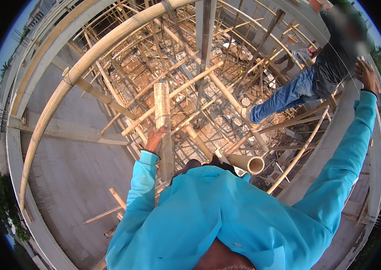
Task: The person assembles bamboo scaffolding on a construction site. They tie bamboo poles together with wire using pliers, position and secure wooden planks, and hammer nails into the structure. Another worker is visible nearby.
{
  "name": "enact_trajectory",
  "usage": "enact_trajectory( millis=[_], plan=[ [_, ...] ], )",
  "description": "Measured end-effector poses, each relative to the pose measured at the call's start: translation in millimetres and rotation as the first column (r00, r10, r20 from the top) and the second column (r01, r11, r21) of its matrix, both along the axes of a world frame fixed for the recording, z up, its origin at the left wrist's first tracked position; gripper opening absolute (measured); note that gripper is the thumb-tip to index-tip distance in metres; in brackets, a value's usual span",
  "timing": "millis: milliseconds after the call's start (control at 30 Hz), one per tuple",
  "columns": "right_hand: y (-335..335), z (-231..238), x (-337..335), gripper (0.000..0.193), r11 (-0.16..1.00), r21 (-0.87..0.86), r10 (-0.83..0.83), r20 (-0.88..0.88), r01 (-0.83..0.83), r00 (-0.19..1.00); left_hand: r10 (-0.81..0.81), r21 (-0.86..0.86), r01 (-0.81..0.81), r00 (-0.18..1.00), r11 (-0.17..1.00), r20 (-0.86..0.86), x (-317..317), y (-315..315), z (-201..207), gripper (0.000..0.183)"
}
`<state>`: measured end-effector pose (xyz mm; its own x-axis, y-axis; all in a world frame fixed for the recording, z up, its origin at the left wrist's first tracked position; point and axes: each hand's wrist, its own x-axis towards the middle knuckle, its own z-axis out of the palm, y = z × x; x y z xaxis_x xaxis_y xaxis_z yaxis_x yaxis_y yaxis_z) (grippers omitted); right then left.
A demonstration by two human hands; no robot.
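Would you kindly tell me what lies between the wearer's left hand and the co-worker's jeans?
In the head view, the wooden board touches the left hand; beyond it, crossing bamboo poles over rubble-strewn ground span the stretch to the co-worker's jeans.

The plank (161, 105) lies left of the co-worker (334, 67), whose foot (246, 114) seemingly rests on bamboo (226, 93).

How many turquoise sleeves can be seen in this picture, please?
2. The left sleeve leads to the left hand on the wooden plank; the right sleeve stretches up to the right hand, beside the co-worker.
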<state>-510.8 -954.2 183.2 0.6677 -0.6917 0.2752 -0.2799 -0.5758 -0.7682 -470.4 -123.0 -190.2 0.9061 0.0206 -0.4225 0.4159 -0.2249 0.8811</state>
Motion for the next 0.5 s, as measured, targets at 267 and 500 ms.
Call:
enact_trajectory(
  millis=[267,500],
  plan=[
    [38.9,-13.6,-5.3,0.052,0.995,0.077,-0.066,0.067,0.061,0.996,-0.147,0.016,0.146,0.980,0.989,0.137,2.1,-5.2,16.5,0.057],
    [42.1,-37.9,6.7,0.033,1.000,0.000,0.006,0.173,-0.006,0.985,-0.107,-0.128,0.111,0.993,0.985,0.040,-7.0,-25.1,28.3,0.055]
  ],
)
